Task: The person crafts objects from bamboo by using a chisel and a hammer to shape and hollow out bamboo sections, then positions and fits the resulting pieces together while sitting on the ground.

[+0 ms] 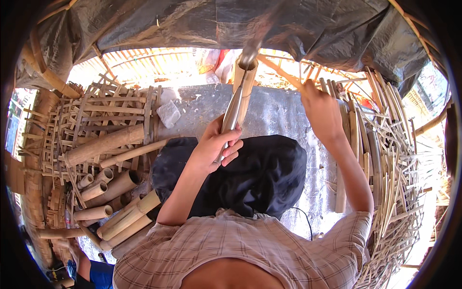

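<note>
My left hand is wrapped around a long, tapered metal tool, shiny and narrowing to its far end. That end lies against or in front of an upright bamboo tube with an open top; whether it touches is hard to tell. In my right hand, raised to the right, is the wooden handle of a hammer. Its metal head is blurred over the tube's mouth. Below the left hand, a black cloth covers my lap.
Bamboo tubes and a slatted bamboo frame lie to the left. Bamboo strips are piled on the right. A grey sheet covers the ground, with a pale block on it. At lower left another person's arm shows.
</note>
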Demonstrator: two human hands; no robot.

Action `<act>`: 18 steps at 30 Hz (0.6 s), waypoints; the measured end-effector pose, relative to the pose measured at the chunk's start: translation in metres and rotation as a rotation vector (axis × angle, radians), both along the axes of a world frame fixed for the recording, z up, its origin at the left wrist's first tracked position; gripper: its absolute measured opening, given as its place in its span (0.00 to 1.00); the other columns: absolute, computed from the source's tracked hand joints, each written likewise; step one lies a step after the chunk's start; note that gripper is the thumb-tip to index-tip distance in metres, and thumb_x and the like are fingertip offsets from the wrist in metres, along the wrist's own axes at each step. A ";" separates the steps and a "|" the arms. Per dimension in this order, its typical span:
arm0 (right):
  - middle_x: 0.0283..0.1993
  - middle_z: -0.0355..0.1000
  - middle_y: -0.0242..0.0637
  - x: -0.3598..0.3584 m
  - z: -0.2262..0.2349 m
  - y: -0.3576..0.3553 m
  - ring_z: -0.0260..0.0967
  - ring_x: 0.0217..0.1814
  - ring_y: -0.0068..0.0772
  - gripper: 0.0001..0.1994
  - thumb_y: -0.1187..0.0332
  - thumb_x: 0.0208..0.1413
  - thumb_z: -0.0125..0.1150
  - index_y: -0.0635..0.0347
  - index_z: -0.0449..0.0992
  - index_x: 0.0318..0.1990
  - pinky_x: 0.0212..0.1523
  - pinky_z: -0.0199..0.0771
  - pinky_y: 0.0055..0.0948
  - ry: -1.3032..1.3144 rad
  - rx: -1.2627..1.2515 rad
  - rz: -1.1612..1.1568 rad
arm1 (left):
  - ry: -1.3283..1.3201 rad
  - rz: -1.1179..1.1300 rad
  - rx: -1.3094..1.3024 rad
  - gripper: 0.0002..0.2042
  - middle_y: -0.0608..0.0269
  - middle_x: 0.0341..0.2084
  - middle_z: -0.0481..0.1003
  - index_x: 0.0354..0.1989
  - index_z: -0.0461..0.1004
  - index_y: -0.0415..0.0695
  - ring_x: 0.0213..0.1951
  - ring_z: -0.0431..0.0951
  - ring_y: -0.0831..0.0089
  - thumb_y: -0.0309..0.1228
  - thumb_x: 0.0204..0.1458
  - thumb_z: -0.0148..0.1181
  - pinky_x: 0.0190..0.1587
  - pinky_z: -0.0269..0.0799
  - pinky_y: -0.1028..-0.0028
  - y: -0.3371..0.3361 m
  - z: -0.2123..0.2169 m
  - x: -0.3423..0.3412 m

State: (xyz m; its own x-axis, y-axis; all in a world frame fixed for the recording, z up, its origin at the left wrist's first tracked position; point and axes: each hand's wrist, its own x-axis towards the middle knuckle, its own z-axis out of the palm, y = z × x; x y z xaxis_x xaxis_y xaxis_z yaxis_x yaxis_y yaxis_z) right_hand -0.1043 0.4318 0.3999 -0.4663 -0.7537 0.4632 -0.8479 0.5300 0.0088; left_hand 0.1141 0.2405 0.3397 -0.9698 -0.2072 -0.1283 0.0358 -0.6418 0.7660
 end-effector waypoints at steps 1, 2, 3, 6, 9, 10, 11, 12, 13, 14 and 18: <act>0.23 0.75 0.48 0.000 -0.003 -0.004 0.79 0.25 0.55 0.09 0.71 0.63 0.60 0.62 0.67 0.44 0.24 0.80 0.49 -0.052 -0.054 -0.010 | 0.000 0.010 -0.003 0.07 0.69 0.23 0.64 0.44 0.66 0.41 0.15 0.61 0.84 0.23 0.62 0.59 0.11 0.53 0.81 -0.002 0.000 0.002; 0.23 0.75 0.47 0.000 -0.007 -0.004 0.79 0.25 0.54 0.09 0.72 0.62 0.60 0.62 0.67 0.45 0.24 0.80 0.48 -0.102 -0.104 -0.027 | 0.003 0.004 0.006 0.07 0.69 0.23 0.65 0.44 0.66 0.41 0.15 0.61 0.84 0.23 0.62 0.59 0.11 0.54 0.81 -0.003 0.001 0.001; 0.23 0.75 0.47 -0.001 -0.014 -0.005 0.79 0.25 0.53 0.09 0.72 0.62 0.60 0.62 0.67 0.45 0.24 0.80 0.47 -0.154 -0.156 -0.044 | 0.004 0.000 0.013 0.08 0.69 0.23 0.65 0.43 0.66 0.41 0.15 0.61 0.84 0.23 0.62 0.59 0.11 0.54 0.81 -0.004 0.002 0.001; 0.23 0.75 0.46 -0.003 -0.024 0.004 0.79 0.25 0.53 0.09 0.73 0.63 0.59 0.60 0.67 0.46 0.24 0.79 0.48 0.081 0.177 -0.002 | -0.011 0.034 0.010 0.08 0.68 0.23 0.64 0.44 0.66 0.41 0.15 0.60 0.84 0.23 0.62 0.59 0.11 0.54 0.81 -0.008 0.000 0.001; 0.24 0.75 0.47 -0.003 -0.005 -0.003 0.79 0.27 0.57 0.08 0.74 0.63 0.57 0.59 0.66 0.46 0.25 0.79 0.51 0.168 0.138 0.012 | -0.009 0.048 0.001 0.08 0.69 0.23 0.64 0.44 0.65 0.41 0.15 0.60 0.84 0.23 0.62 0.59 0.12 0.54 0.81 -0.014 -0.001 0.003; 0.25 0.76 0.47 -0.001 0.003 -0.013 0.79 0.28 0.58 0.07 0.75 0.63 0.56 0.59 0.65 0.46 0.25 0.78 0.52 0.061 0.050 0.001 | -0.009 0.051 -0.004 0.08 0.69 0.23 0.64 0.44 0.65 0.41 0.15 0.60 0.84 0.23 0.62 0.59 0.12 0.53 0.80 -0.017 -0.001 0.006; 0.25 0.76 0.48 0.004 0.007 -0.019 0.79 0.28 0.59 0.07 0.75 0.63 0.55 0.60 0.65 0.45 0.26 0.78 0.53 -0.040 -0.033 -0.022 | -0.017 0.041 -0.014 0.08 0.69 0.23 0.64 0.43 0.65 0.41 0.15 0.60 0.84 0.22 0.62 0.59 0.12 0.53 0.80 -0.016 0.000 0.006; 0.27 0.76 0.49 0.008 0.002 -0.022 0.78 0.28 0.60 0.07 0.75 0.63 0.55 0.60 0.65 0.45 0.27 0.77 0.55 -0.175 -0.135 -0.037 | -0.024 0.031 -0.024 0.08 0.69 0.23 0.64 0.43 0.65 0.41 0.15 0.60 0.84 0.22 0.62 0.59 0.12 0.53 0.80 -0.015 0.000 0.005; 0.27 0.76 0.49 0.004 -0.012 -0.019 0.78 0.28 0.59 0.07 0.76 0.63 0.55 0.59 0.65 0.45 0.27 0.77 0.55 -0.118 -0.006 -0.021 | -0.032 0.022 -0.034 0.08 0.69 0.23 0.64 0.43 0.64 0.41 0.15 0.60 0.84 0.22 0.62 0.58 0.12 0.53 0.80 -0.013 0.000 0.004; 0.26 0.76 0.49 -0.004 -0.029 -0.007 0.78 0.28 0.59 0.07 0.76 0.62 0.55 0.59 0.65 0.45 0.27 0.77 0.54 -0.057 0.126 -0.016 | -0.027 0.014 -0.025 0.08 0.69 0.23 0.64 0.43 0.64 0.41 0.15 0.60 0.85 0.22 0.62 0.58 0.12 0.53 0.80 -0.009 -0.002 0.002; 0.26 0.76 0.49 -0.003 -0.004 0.001 0.79 0.29 0.57 0.09 0.76 0.61 0.57 0.58 0.65 0.46 0.27 0.79 0.52 0.103 0.274 -0.022 | -0.028 0.071 -0.015 0.07 0.70 0.23 0.64 0.42 0.65 0.42 0.15 0.59 0.85 0.21 0.62 0.57 0.12 0.53 0.81 -0.015 -0.004 0.002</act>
State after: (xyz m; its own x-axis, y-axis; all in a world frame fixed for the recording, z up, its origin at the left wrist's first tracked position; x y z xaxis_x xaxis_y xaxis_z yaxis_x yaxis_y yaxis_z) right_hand -0.1074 0.4331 0.3958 -0.4448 -0.8477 0.2893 -0.8235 0.5140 0.2400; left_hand 0.1157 0.2256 0.3353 -0.9487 -0.2777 -0.1513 0.0597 -0.6271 0.7767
